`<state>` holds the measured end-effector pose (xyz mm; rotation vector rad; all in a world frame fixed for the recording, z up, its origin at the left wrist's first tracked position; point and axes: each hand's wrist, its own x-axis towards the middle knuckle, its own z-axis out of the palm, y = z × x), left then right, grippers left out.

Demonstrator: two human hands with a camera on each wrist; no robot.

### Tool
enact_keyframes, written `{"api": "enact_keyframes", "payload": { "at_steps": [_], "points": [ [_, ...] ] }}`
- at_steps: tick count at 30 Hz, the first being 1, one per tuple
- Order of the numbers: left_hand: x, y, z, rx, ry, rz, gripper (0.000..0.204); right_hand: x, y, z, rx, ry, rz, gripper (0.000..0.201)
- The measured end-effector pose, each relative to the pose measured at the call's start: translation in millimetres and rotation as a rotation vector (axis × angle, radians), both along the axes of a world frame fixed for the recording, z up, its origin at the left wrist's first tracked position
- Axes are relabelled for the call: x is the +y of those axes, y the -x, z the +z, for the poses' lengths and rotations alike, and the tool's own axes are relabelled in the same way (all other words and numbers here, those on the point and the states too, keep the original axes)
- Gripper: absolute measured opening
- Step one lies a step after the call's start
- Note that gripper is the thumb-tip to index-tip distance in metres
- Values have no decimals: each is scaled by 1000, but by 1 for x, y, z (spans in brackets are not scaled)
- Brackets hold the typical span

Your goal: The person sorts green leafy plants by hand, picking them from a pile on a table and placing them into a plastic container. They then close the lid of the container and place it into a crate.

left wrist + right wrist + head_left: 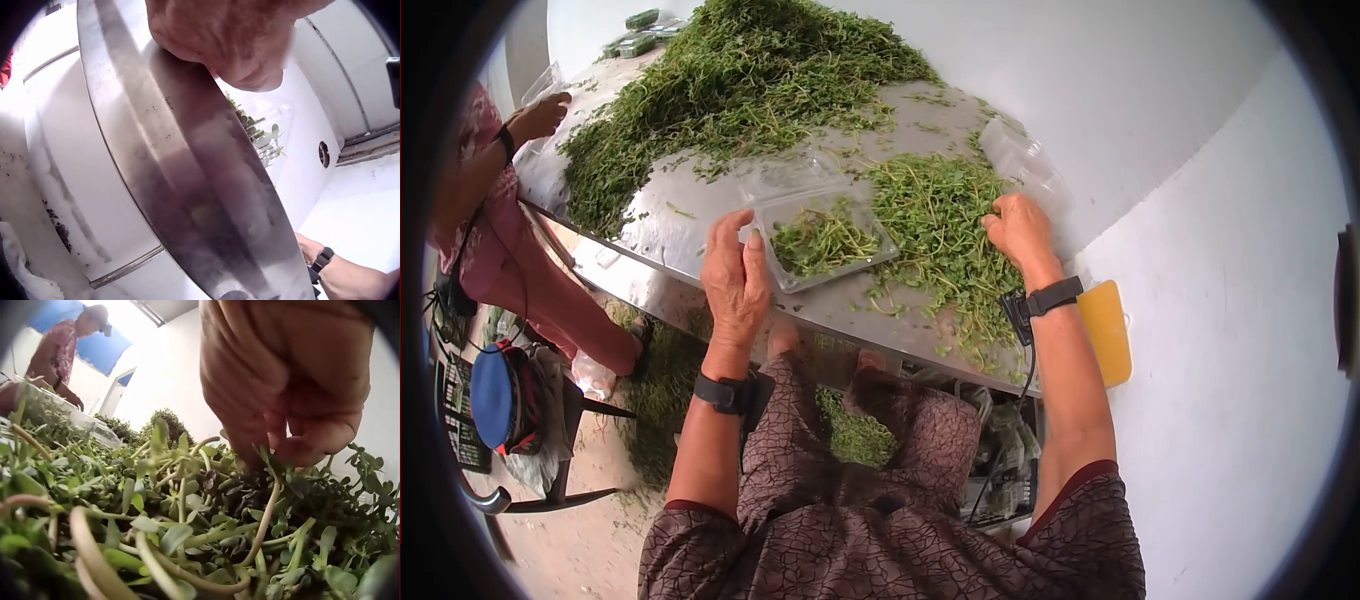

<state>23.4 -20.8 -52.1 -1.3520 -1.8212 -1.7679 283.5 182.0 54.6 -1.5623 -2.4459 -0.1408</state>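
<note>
A clear plastic clamshell box [825, 240], lid folded back, sits near the table's front edge with some purslane sprigs [825, 238] inside. My left hand [736, 275] is at the box's left side, its fingers loosely extended and holding nothing. To the right of the box spreads a loose heap of purslane [935, 225], with fleshy leaves and thick stems. My right hand [1018, 235] is at the heap's right side. In the right wrist view its curled fingers [300, 447] pinch down among the sprigs, the tips partly hidden by leaves.
A large mound of purslane [750, 80] covers the back of the metal table [690, 215]. Another clear container [1025, 160] stands by the wall at right, above a yellow board [1106, 335]. Another person's hand [540, 118] is at the far left, near a chair [565, 450].
</note>
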Motion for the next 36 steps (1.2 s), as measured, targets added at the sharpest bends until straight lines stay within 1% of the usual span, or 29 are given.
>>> {"api": "enact_keyframes", "payload": {
  "at_steps": [1,2,4,5,7,8,10,12,14,15,17,18,20,24,26,28,31,32,34,35,36],
  "points": [
    [0,0,1,-2,1,5,28,2,1,-1,-63,23,-46,21],
    [0,-1,2,-8,6,1,28,6,0,-5,-65,24,-43,21],
    [0,-1,2,-14,10,-3,28,9,-7,-11,6,-157,-32,12],
    [0,-2,2,-22,17,-6,29,9,-12,-11,3,-159,-30,12],
    [0,-2,2,-36,20,-5,29,0,-20,-2,293,-152,21,14],
    [-1,-2,1,-48,38,-7,29,-3,-23,2,289,-155,22,14],
    [-1,-3,2,-64,50,-13,29,-5,-33,9,465,-104,-15,16],
    [-2,-4,3,-77,79,-6,30,-2,-43,14,501,-69,-26,15],
    [0,-3,0,-63,66,1,29,-13,-47,26,721,53,5,14],
    [1,-2,-1,-44,56,11,29,-17,-49,30,718,48,7,14],
    [1,-3,0,-58,56,4,29,-25,-52,36,945,212,39,16],
    [0,-3,0,-68,62,0,29,-28,-53,38,942,211,42,16],
    [2,-3,-1,-58,28,6,28,-34,-52,42,1056,348,87,19],
    [3,-2,-1,-43,-8,6,27,-45,-39,46,1125,427,160,21],
    [5,-2,-4,-55,-9,18,27,-52,-27,52,1174,469,259,23],
    [5,-1,-3,-33,-32,8,26,-60,-14,57,1171,510,314,23],
    [1,-5,2,-72,-1,-4,25,-72,11,61,1168,576,433,22],
    [1,-5,3,-92,6,-24,25,-75,22,58,1170,584,439,22],
    [2,-5,3,-73,-10,-11,25,-81,42,52,1074,632,498,21],
    [2,-4,3,-64,-7,-11,25,-73,46,44,944,700,539,24],
    [2,-4,2,-56,-3,-13,25,-74,54,36,945,703,542,24]
  ]
}}
